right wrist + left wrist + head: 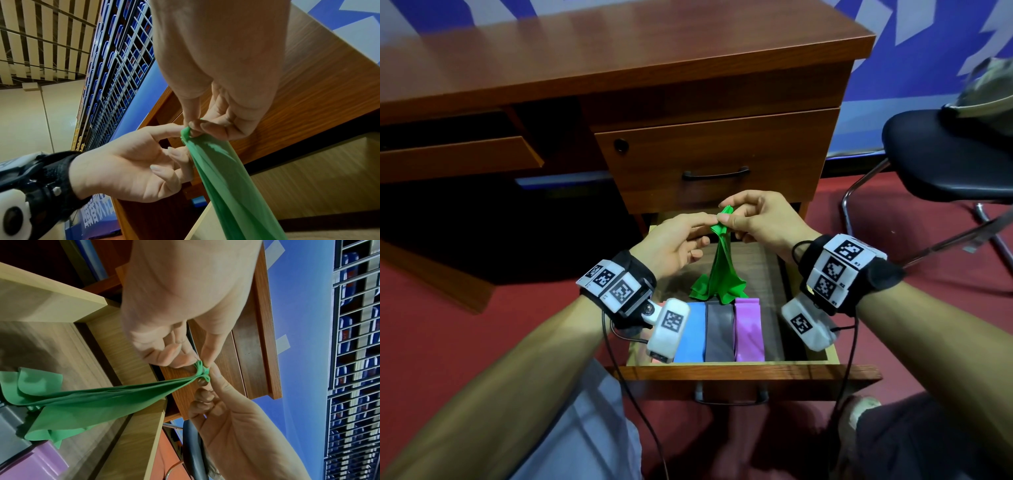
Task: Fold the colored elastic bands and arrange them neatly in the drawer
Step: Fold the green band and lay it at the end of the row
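A green elastic band (722, 267) hangs bunched above the open drawer (722, 371), its lower end crumpled on the drawer floor. My left hand (709, 221) pinches the band's gathered top between thumb and fingertips. My right hand (732, 219) pinches the same top edge just beside it. The left wrist view shows the left hand (200, 363) and right hand (207, 378) meeting on the green band (102, 399). Along the drawer's front lie folded blue (693, 335), grey (719, 332) and purple (748, 332) bands, side by side.
The desk's upper drawer (715, 154) is closed right behind my hands. A black chair (945, 157) stands to the right on the red floor. To the left, a pull-out shelf (455, 157) sits under the desk top. My knees are below the drawer front.
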The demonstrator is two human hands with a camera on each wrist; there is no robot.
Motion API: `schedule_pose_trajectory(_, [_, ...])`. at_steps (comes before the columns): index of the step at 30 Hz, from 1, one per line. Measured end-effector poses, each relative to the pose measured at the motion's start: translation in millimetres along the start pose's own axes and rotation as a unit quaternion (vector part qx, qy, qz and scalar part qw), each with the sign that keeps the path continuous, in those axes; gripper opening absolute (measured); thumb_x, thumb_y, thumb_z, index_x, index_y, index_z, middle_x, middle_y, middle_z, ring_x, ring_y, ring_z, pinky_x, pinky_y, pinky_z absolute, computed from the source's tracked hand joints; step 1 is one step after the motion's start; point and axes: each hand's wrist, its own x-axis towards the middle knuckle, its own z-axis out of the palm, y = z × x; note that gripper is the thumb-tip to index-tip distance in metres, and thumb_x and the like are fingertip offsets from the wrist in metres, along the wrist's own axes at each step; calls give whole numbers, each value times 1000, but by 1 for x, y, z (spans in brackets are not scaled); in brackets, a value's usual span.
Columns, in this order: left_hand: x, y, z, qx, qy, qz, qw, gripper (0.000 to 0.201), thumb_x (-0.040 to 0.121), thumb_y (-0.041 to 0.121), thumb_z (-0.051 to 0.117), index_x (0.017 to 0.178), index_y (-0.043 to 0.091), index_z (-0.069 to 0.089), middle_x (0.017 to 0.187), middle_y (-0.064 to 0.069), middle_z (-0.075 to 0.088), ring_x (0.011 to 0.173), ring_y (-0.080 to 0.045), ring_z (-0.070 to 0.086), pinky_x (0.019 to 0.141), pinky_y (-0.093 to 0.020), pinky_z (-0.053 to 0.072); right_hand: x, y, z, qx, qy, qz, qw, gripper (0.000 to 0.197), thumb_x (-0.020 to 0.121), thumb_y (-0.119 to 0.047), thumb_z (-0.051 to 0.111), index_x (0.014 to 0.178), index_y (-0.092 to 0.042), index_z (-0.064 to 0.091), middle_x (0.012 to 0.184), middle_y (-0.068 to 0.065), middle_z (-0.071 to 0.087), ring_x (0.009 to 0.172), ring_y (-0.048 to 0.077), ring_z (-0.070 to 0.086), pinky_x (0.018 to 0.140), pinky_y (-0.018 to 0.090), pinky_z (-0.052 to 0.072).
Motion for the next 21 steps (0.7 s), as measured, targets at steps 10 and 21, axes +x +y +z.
schedule_pose_trajectory(10, [-1,1,0,0,0,-6,1000,7,90,14,73,96,18,71,80,5,67,56,-6,49,42,-17,29,2,2,1,0,12,8,1000,25,88,-9,76,110,-1,69,74,6,66,55,4,60,51,15,47])
schedule_pose_trajectory(21, [-2,2,-2,11,-22,-5,1000,4,91,15,70,93,19,70,83,6,69,55,-6,49,35,-16,21,5,5,-1,14,13,16,1000,29,84,-16,81,103,1,67,76,15,66,56,12,63,55,22,51])
